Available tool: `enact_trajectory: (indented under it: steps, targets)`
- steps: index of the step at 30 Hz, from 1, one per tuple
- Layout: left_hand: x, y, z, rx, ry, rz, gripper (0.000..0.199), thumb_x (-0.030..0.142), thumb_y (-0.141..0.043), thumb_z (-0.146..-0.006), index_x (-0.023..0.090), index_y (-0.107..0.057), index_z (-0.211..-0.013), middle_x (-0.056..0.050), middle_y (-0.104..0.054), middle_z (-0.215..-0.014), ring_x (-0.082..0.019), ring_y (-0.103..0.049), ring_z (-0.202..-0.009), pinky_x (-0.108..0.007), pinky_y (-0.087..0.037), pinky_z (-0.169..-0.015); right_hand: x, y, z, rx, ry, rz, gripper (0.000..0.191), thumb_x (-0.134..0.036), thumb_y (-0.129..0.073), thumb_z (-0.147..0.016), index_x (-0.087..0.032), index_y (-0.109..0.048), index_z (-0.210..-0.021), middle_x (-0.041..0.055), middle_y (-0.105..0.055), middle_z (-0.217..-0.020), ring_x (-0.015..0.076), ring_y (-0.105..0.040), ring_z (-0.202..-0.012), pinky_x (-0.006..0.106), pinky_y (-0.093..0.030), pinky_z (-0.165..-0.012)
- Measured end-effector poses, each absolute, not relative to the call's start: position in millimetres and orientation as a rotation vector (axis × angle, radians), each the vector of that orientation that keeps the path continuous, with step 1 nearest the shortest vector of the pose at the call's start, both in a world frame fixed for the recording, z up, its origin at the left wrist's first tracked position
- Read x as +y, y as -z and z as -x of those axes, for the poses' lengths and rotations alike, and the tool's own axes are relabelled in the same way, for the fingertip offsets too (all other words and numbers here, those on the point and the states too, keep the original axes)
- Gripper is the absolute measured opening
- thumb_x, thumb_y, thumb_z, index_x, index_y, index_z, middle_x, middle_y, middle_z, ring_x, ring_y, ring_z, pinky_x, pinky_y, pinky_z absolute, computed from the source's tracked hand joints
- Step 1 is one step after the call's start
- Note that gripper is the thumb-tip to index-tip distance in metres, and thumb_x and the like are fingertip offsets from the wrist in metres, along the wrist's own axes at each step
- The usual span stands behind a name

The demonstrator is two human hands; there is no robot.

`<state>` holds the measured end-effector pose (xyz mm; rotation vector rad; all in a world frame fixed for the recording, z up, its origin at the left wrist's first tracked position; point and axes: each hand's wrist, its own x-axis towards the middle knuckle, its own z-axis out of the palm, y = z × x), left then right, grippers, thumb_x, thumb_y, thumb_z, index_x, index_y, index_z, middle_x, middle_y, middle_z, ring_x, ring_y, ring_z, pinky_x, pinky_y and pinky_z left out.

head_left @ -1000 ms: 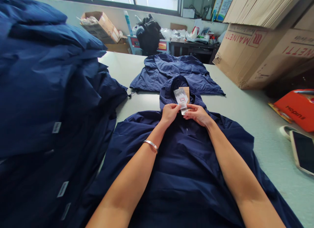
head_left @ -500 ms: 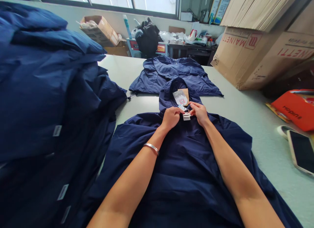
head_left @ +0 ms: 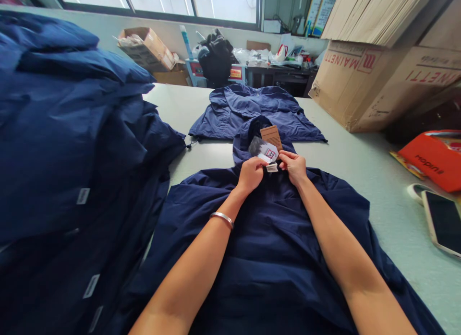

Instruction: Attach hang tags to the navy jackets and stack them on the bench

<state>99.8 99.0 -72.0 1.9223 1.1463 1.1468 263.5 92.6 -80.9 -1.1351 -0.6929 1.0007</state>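
Note:
A navy hooded jacket (head_left: 277, 248) lies spread over the table in front of me, its hood (head_left: 245, 140) pointing away. At its neck, my left hand (head_left: 251, 174) pinches a small white label (head_left: 272, 167) between thumb and finger. My right hand (head_left: 293, 166) is closed on the edge of the printed hang tag (head_left: 264, 150), which is grey and white with a red mark. Behind that tag a brown card tag (head_left: 272, 136) with small print fans out over the hood opening.
A tall pile of navy jackets (head_left: 65, 143) stands at the left. Another folded navy jacket (head_left: 255, 109) lies beyond the hood. Cardboard boxes (head_left: 345, 80), an orange packet (head_left: 432, 160), a tape roll (head_left: 418, 192) and a phone (head_left: 442, 222) are on the right.
The hang tags have spread apart: the printed one has swung left and tilted, and the brown card shows more fully. Both hands have stayed nearly in place at the collar.

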Motion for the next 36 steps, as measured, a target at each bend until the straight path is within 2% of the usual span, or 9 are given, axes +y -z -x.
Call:
enact_trajectory:
  steps: [7,11,12,15,19,21,25,31,36]
  targets:
    - [113,73,-99,1.270,-1.254,-1.343,0.022,0.005,-0.045,-0.062,0.016,-0.062,-0.070,0.001,-0.063,-0.061,-0.014,-0.062,-0.061,-0.025,-0.047,-0.068,94,78,-267,-0.505,-1.025,1.034,0.021,-0.009,-0.077,-0.063,-0.017,-0.063,-0.076,-0.0041,-0.064,-0.051,0.0096,-0.058,-0.042,0.017,-0.046,-0.039]
    - [113,68,-99,1.240,-1.282,-1.190,0.011,0.013,-0.048,-0.075,0.015,-0.059,-0.080,0.000,-0.063,-0.067,-0.012,-0.062,-0.056,-0.023,-0.046,-0.061,91,75,-272,-0.484,-1.108,0.966,0.022,-0.008,-0.069,-0.064,-0.019,-0.060,-0.079,-0.0031,-0.068,-0.060,0.0094,-0.060,-0.048,0.018,-0.051,-0.047]
    - [113,67,-98,1.220,-1.280,-1.126,0.013,0.019,-0.047,-0.082,0.015,-0.059,-0.085,-0.001,-0.064,-0.068,-0.013,-0.062,-0.055,-0.024,-0.046,-0.059,91,75,-273,-0.511,-1.146,0.954,0.019,-0.008,-0.067,-0.064,-0.019,-0.060,-0.078,-0.0026,-0.068,-0.061,0.0089,-0.060,-0.049,0.018,-0.052,-0.048]
    - [114,62,-96,1.147,-1.238,-0.976,0.041,0.046,-0.036,-0.095,0.013,-0.059,-0.098,-0.004,-0.065,-0.068,-0.015,-0.064,-0.054,-0.024,-0.045,-0.055,90,74,-277,-0.579,-1.205,0.938,0.017,-0.006,-0.060,-0.061,-0.019,-0.062,-0.073,-0.0040,-0.064,-0.058,0.0081,-0.055,-0.048,0.018,-0.049,-0.048]
    - [113,57,-93,1.135,-1.215,-0.907,0.053,0.062,-0.040,-0.092,0.013,-0.059,-0.099,-0.003,-0.064,-0.064,-0.014,-0.064,-0.051,-0.023,-0.043,-0.051,89,74,-279,-0.634,-1.201,0.924,0.023,-0.006,-0.059,-0.058,-0.019,-0.065,-0.076,-0.0061,-0.062,-0.060,0.0071,-0.051,-0.048,0.018,-0.045,-0.046]
    - [112,56,-93,1.131,-1.191,-0.931,0.046,0.058,-0.050,-0.089,0.014,-0.061,-0.092,-0.003,-0.065,-0.065,-0.014,-0.063,-0.051,-0.022,-0.042,-0.050,88,75,-279,-0.675,-1.211,0.925,0.022,-0.008,-0.060,-0.058,-0.019,-0.065,-0.076,-0.0058,-0.061,-0.060,0.0067,-0.049,-0.047,0.018,-0.042,-0.044]
    - [109,56,-93,1.111,-1.162,-1.031,0.021,0.032,-0.071,-0.071,0.013,-0.065,-0.078,-0.003,-0.069,-0.070,-0.012,-0.063,-0.057,-0.021,-0.042,-0.054,89,77,-279,-0.700,-1.217,0.901,0.013,-0.011,-0.062,-0.062,-0.018,-0.062,-0.072,-0.0049,-0.060,-0.059,0.0064,-0.048,-0.046,0.018,-0.040,-0.043]
    - [108,56,-93,1.119,-1.336,-1.048,0.020,0.026,-0.071,-0.060,0.014,-0.069,-0.076,-0.003,-0.071,-0.075,-0.012,-0.060,-0.066,-0.022,-0.045,-0.060,93,80,-277,-0.580,-1.170,0.922,0.019,-0.021,-0.075,-0.072,-0.019,-0.056,-0.075,-0.0051,-0.061,-0.059,0.0064,-0.052,-0.043,0.018,-0.044,-0.042]
    - [107,53,-92,1.051,-1.342,-0.925,0.022,0.022,-0.069,-0.061,0.013,-0.066,-0.081,-0.001,-0.069,-0.073,-0.008,-0.056,-0.056,-0.020,-0.043,-0.054,93,77,-272,-0.510,-1.117,0.971,0.020,-0.025,-0.071,-0.081,-0.019,-0.053,-0.083,-0.0043,-0.064,-0.062,0.0076,-0.055,-0.039,0.018,-0.043,-0.035]
